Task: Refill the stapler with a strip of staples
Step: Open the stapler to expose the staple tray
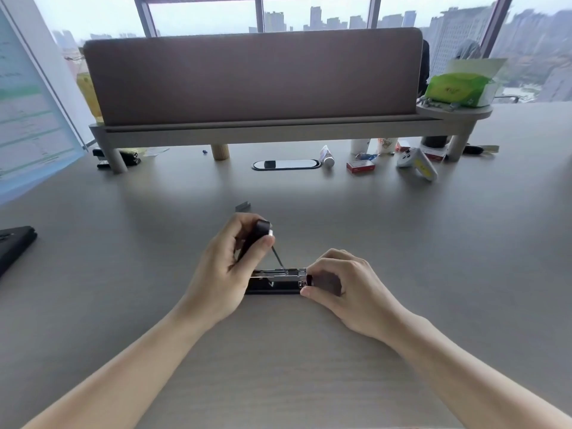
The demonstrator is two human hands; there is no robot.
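The stapler (pixel 275 281) lies on the desk (pixel 433 243) between both hands, long axis left to right, hinge end to the right. The left hand (pixel 227 267) clamps its lifted black top; the right hand (pixel 343 284) pinches the hinge end. The staple strip (pixel 243 207) waits just beyond; keep the top held wide and the base steady so the strip drops squarely into the channel.

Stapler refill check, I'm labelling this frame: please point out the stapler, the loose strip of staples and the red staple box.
stapler (pixel 275 281): head view, on its open metal channel.
strip of staples (pixel 243 207): head view, middle of strip.
red staple box (pixel 360 166): head view, its top face.
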